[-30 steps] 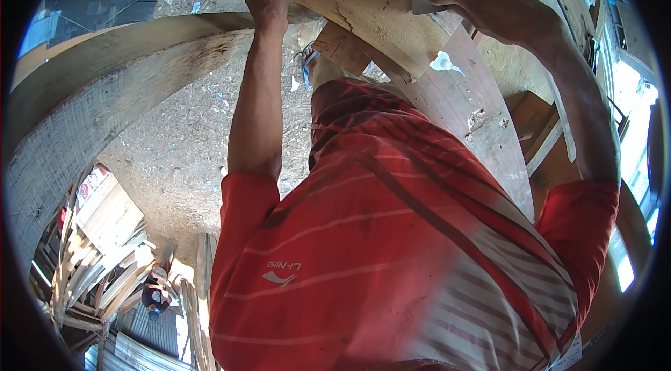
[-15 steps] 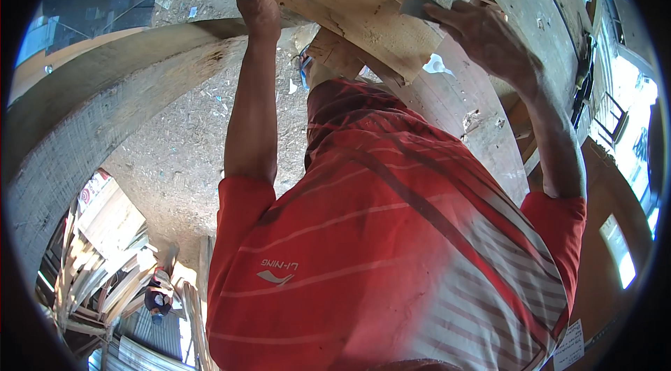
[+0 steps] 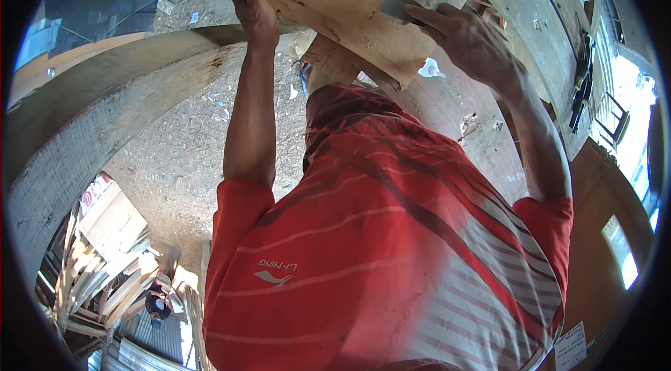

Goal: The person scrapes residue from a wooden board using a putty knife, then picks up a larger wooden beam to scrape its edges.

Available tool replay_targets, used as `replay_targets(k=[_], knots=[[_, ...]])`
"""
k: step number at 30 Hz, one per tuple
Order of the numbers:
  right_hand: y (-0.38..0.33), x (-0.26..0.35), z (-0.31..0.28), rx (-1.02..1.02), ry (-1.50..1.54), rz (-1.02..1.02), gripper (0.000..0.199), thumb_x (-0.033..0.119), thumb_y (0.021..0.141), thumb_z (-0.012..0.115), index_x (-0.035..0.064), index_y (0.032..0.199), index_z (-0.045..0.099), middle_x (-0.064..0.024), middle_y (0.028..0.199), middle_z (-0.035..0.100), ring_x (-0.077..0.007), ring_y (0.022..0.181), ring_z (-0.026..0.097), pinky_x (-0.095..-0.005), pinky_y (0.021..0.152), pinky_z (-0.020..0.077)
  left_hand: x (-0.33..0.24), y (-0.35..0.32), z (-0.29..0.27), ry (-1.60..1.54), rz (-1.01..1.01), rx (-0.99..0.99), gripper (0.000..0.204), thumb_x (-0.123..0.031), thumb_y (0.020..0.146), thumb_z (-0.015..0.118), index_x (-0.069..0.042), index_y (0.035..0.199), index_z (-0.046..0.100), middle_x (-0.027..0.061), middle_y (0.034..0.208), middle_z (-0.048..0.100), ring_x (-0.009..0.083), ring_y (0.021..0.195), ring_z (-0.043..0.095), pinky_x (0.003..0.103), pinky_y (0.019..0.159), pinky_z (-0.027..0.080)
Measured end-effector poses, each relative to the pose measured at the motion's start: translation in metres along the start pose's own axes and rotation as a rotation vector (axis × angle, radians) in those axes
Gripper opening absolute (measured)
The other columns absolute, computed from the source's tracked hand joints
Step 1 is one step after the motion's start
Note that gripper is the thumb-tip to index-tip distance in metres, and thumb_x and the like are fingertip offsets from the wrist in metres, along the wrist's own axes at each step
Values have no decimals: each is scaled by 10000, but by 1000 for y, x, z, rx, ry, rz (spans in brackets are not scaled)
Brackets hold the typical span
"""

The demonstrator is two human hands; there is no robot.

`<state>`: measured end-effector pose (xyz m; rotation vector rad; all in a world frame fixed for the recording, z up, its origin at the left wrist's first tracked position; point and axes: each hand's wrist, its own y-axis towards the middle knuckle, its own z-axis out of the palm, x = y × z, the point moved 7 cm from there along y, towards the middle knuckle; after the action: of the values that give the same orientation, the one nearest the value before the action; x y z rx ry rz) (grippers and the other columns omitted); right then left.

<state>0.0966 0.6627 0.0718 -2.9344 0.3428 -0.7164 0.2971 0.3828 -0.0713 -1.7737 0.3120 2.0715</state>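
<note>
A: Starting at the left, what is lying there?

B: A heap of loose timber offcuts (image 3: pixel 105 280) is sitting at the lower left, with a distant person (image 3: pixel 157 301) bending among them. A broad curved wooden beam (image 3: pixel 91 126) is sweeping across above that, and sawdust-strewn ground (image 3: pixel 182 154) is showing beyond it.

A: And the left hand?

B: The left hand (image 3: pixel 255 14) is reaching up from a red striped shirt (image 3: pixel 377 252) and gripping the near edge of the wooden board (image 3: pixel 328 0); its thumb is lying on the top face, and the other fingers are curling under the edge, out of sight.

A: Where is the board sitting?

B: It is lying across the top middle of the view, tilted, raised above the floor, with a smaller wooden block (image 3: pixel 335 60) showing just beneath it.

A: What is the right hand doing?

B: The right hand (image 3: pixel 468 39) is pressing on the board's right part, fingers closed around a small flat grey tool (image 3: pixel 398 6) whose blade is lying against the wood.

A: Farther right?

B: A plank surface (image 3: pixel 454 112) is running down beside the arm, a white scrap (image 3: pixel 430 69) is lying on it, and dark tools (image 3: pixel 581 84) are hanging near a bright opening (image 3: pixel 632 140).
</note>
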Motion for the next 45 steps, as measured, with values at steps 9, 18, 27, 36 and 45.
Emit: replay_targets(k=[9, 18, 27, 36, 45], knots=[[30, 1, -1, 107, -105, -70, 375, 216, 1053, 632, 170, 1422, 684, -96, 985, 701, -301, 866, 728, -463, 792, 576, 1, 3, -8, 259, 18, -33, 907, -631, 1064, 545, 9, 1640, 260, 186, 1581, 467, 297, 1391, 537, 454, 1115, 470], [55, -8, -4, 181, -107, -234, 382, 126, 1025, 614, 156, 1395, 707, -116, 1036, 707, -308, 982, 725, -462, 879, 573, 6, -1, -4, 58, -97, -72, 854, -562, 1081, 565, -15, 1654, 247, 162, 1617, 434, 290, 1429, 516, 442, 1153, 451], [51, -27, -17, 177, -77, -270, 350, 132, 1043, 620, 131, 1381, 714, -151, 1027, 684, -316, 916, 699, -473, 846, 550, 11, 2, -8, 77, -153, -100, 842, -535, 1086, 569, -2, 1652, 245, 151, 1622, 434, 283, 1450, 496, 432, 1190, 417], [-22, -8, 5, 147, -65, 39, 315, 161, 1065, 586, 114, 1376, 609, -152, 902, 663, -355, 799, 724, -481, 691, 583, -10, -11, 7, 98, -149, -29, 936, -612, 1046, 596, -8, 1664, 235, 164, 1642, 400, 298, 1476, 457, 439, 1213, 391], [-49, -17, 1, 149, 3, 164, 358, 201, 1068, 635, 107, 1411, 674, -172, 973, 701, -362, 848, 721, -478, 769, 580, 10, 3, -14, 181, -114, -70, 988, -663, 1023, 594, -16, 1669, 220, 179, 1645, 403, 306, 1469, 464, 453, 1200, 415]])
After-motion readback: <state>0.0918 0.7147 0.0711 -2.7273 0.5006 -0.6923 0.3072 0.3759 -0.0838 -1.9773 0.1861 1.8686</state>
